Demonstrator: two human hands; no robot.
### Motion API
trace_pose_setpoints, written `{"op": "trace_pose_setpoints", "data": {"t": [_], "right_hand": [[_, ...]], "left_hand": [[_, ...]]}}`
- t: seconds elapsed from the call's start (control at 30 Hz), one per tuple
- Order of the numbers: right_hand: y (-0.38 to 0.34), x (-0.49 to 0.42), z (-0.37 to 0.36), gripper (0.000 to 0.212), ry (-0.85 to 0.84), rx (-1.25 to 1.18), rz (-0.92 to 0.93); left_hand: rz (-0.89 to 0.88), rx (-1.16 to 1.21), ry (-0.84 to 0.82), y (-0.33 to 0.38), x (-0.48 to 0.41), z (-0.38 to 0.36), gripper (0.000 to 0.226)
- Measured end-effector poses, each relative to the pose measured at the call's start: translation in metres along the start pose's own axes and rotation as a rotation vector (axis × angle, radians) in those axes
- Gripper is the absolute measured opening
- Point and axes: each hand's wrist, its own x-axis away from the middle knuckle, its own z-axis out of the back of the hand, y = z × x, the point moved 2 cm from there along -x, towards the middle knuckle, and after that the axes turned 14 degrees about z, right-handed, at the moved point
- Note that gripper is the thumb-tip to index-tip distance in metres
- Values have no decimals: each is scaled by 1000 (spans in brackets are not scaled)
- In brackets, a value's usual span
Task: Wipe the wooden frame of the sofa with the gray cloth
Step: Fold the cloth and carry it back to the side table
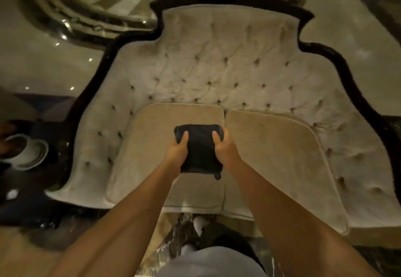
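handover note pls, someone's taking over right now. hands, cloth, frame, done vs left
Left hand and right hand: both grip the folded dark gray cloth, one on each side, thumbs on top.
Cloth is above the left seat cushion, away from the wood.
Dark wooden frame runs around the tufted backrest; neither hand touches it.
Done: cloth in hand.
Left: all frame wiping, as far as visible.

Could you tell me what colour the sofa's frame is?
Very dark brown, nearly black wooden frame, head view.
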Motion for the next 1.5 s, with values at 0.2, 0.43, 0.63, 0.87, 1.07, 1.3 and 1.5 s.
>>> {"op": "trace_pose_setpoints", "data": {"t": [0.2, 0.43, 0.63, 0.87, 1.07, 1.3, 1.5], "right_hand": [[-25, -12, -102, 31, -282, 145, 50], [-52, 13, -213, 34, -619, 214, 204], [-88, 52, -312, 32, -946, 180, 134], [-116, 95, -456, 29, -1049, 219, 174], [-113, 95, -580, 32, -1099, 323, 114], [-57, 53, -721, 30, -1173, 436, 73], [23, -8, -832, 27, -1162, 543, 121]], "left_hand": [[-67, 166, 305, -32, 0, 95, 43], [50, 455, 527, -75, 12, 191, 47], [96, 702, 568, -120, 31, 288, 48], [175, 958, 597, -161, -5, 411, 40], [232, 991, 601, -179, -69, 511, 40], [393, 1045, 617, -201, -195, 576, 53], [317, 1027, 664, -224, -332, 604, 37]]}}
